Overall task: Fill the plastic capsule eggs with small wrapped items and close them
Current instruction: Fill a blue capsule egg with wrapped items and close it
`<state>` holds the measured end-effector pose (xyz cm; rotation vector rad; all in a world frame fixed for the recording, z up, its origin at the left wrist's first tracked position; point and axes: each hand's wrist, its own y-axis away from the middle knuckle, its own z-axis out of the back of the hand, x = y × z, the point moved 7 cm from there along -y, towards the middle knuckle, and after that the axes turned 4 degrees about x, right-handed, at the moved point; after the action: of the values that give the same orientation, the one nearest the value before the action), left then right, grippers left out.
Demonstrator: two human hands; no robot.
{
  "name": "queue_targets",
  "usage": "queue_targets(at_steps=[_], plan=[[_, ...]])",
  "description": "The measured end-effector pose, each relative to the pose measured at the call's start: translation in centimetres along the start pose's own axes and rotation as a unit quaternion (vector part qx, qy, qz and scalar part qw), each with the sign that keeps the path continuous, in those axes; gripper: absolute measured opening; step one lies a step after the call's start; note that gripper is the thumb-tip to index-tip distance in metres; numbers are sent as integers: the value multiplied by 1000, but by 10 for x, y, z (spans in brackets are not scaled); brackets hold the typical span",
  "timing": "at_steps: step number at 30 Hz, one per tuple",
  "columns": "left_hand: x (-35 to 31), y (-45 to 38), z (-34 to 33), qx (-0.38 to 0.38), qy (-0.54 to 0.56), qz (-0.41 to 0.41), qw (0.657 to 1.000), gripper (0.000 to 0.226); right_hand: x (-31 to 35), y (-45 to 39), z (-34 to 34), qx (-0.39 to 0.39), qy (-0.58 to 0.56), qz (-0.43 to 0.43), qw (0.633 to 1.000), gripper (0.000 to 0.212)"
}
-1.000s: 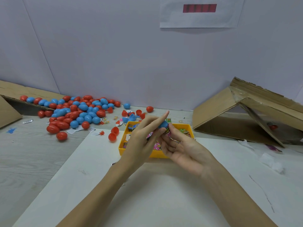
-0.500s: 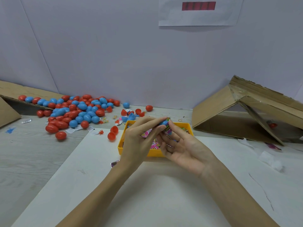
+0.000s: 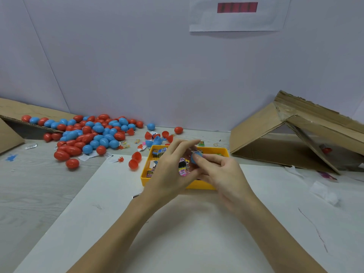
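Blue egg: capsule (image 3: 195, 157) pinched over the yellow tray (image 3: 204, 185), fingertips of both hands on it.
Right hand (image 3: 222, 174): fingers curled around the egg.
Left hand (image 3: 171, 170): curled, gripping egg and pink wrapped packet (image 3: 183, 168).
Egg pile (image 3: 88, 134): red and blue, far left.

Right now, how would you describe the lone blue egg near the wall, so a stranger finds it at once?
Start at the big pile of red and blue eggs at the left. Follow the wall rightwards past its edge to a blue egg lying alone. It is whole, closed and touches nothing, with a single red egg further right.
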<state>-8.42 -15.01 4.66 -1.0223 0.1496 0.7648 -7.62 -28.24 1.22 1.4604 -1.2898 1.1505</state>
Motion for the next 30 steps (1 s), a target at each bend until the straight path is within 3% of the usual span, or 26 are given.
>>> queue_targets(at_steps=[5,10,16,26,30], plan=[[-5,1,7,-57,-75,-24,995,36,2,-1,3,-24,53,40,998,38],[-11,6,10,-104,-83,-5,991,39,7,1,1,-67,78,113,988,33],[-11,8,11,-118,-90,10,989,38,5,3,2,-108,103,142,979,35],[-9,6,3,-86,-57,28,994,41,3,0,-1,-83,149,140,975,38],[0,5,15,-113,38,88,989,36,10,2,-3,-64,139,169,974,17]])
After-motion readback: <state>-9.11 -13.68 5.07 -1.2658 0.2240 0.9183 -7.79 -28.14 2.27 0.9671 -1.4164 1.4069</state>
